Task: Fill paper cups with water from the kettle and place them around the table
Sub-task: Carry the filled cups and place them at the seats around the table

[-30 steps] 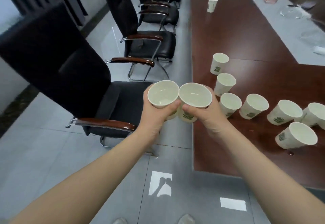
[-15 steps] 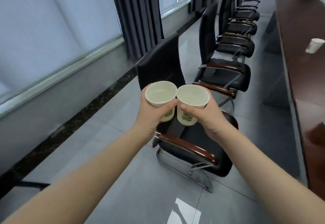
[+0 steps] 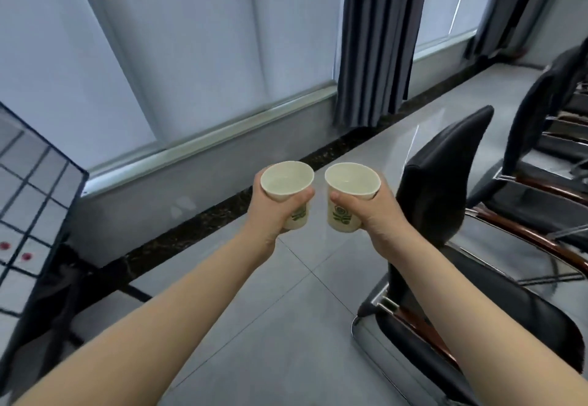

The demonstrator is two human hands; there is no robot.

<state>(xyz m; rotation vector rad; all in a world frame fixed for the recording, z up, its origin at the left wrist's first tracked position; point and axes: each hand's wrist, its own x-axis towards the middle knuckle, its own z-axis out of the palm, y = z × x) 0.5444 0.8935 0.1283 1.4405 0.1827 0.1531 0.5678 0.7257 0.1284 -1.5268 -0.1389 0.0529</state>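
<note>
I hold two white paper cups with green logos upright in front of me, above the grey floor. My left hand [image 3: 270,211] grips the left cup [image 3: 288,179] round its side. My right hand [image 3: 378,211] grips the right cup [image 3: 351,182] the same way. A small gap separates the two cups. Both look filled with clear liquid, though the level is hard to judge. The table and the kettle are out of view.
A black chair [image 3: 442,189] with wooden armrests stands just right of my right arm, with more chairs [image 3: 541,125] behind it. A window wall with dark curtains [image 3: 375,42] runs ahead. A dark-framed glass panel [image 3: 28,202] stands at the left. Grey tiled floor [image 3: 286,326] lies below.
My view has swung left, away from the table, which has left the frame. The two cups, touching before, are now slightly apart. Both hands keep their grip.
</note>
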